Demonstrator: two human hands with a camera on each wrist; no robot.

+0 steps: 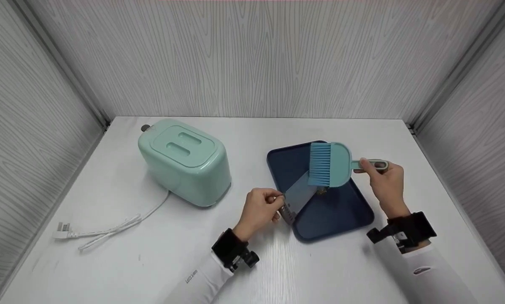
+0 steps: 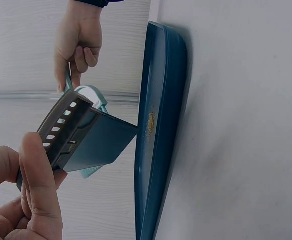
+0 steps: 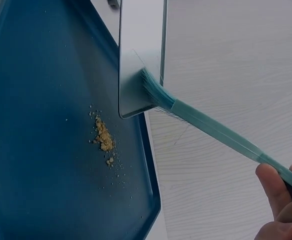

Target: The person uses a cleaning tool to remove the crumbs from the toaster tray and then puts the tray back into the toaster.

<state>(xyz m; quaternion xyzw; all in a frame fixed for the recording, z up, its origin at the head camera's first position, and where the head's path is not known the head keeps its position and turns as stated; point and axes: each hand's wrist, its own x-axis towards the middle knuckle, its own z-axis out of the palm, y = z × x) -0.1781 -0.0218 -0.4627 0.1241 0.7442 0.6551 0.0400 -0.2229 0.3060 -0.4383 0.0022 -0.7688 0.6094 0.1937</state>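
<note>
My left hand (image 1: 258,209) pinches the dark slotted end of a flat metal crumb tray (image 1: 301,192), which tilts down over a dark blue tray (image 1: 334,221). In my right hand (image 1: 386,185) is the handle of a light green brush (image 1: 341,164) with blue bristles. Those bristles bend against the crumb tray's surface (image 3: 141,30) in the right wrist view. A small heap of yellowish crumbs (image 3: 104,136) lies on the blue tray below the crumb tray's lower edge, with finer bits scattered round it.
A mint green toaster (image 1: 184,164) stands upright on the table to the left, its two slots facing up. From it a white cord (image 1: 125,223) runs to a plug (image 1: 64,231) at the far left. Wood-grain panels (image 1: 252,59) enclose the back and sides.
</note>
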